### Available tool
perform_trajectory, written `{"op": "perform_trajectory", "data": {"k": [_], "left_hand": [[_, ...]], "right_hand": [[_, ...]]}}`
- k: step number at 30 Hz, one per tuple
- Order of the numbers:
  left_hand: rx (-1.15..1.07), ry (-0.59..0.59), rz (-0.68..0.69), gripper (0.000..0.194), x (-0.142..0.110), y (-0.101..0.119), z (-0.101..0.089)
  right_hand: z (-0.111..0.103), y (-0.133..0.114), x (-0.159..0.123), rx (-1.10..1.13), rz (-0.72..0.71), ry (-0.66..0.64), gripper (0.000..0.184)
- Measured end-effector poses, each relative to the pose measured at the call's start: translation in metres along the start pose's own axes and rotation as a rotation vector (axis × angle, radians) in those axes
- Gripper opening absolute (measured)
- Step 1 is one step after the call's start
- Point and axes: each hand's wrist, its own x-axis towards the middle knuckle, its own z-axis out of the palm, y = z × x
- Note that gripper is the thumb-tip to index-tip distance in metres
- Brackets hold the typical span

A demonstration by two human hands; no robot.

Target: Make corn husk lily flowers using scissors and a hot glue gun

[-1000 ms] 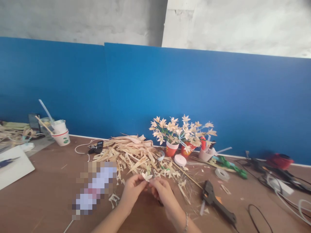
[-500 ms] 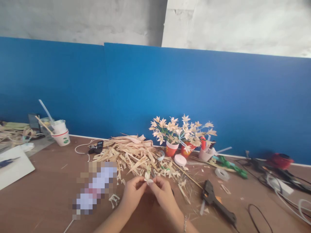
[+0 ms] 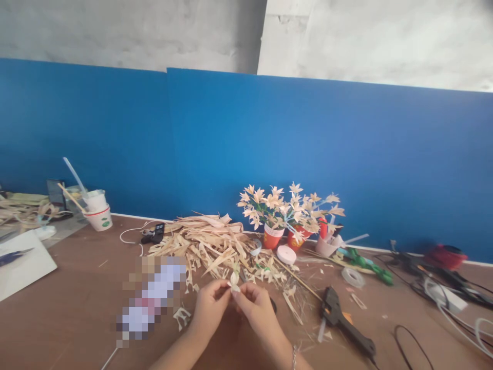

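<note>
Between the fingertips of both hands is a small pale flower (image 3: 233,282), its petals pointing up and away from me. My left hand (image 3: 211,304) pinches it from the left, thumb against forefinger. From the other side my right hand (image 3: 254,304) grips its base with thumb and fingers, a bracelet on that wrist. Just beyond the hands lies a loose heap of dried husk strips (image 3: 208,244), with cut husk pieces (image 3: 269,272) at its right. Similar flowers on stems (image 3: 295,208) stand in red paper cups (image 3: 272,237) behind.
A black glue gun (image 3: 342,321) lies to the right, near a clear tape roll (image 3: 352,277) and tangled cables (image 3: 442,298). A white tape roll (image 3: 286,254) sits before the cups. Leftward are a pixelated object (image 3: 152,300), a white cup (image 3: 99,218) and a printed sheet (image 3: 25,264).
The flower shows more of its petals above my fingertips now. My right fingers have shifted slightly at its base; both hands stay in nearly the same place.
</note>
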Motion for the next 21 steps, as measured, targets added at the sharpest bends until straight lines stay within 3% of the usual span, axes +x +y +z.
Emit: {"op": "perform_trajectory", "data": {"k": [8, 16, 21], "left_hand": [[-0.076, -0.016, -0.034, 0.009, 0.0, 0.004, 0.001], [-0.191, -0.095, -0.108, 0.008, 0.0, 0.013, 0.0], [-0.162, -0.057, -0.094, 0.009, 0.0, 0.012, 0.0]], "right_hand": [[-0.002, -0.016, -0.004, 0.062, 0.0, 0.046, 0.027], [-0.007, -0.014, 0.0, 0.113, -0.065, 0.057, 0.02], [-0.008, -0.011, 0.001, 0.093, 0.039, -0.024, 0.028]]}}
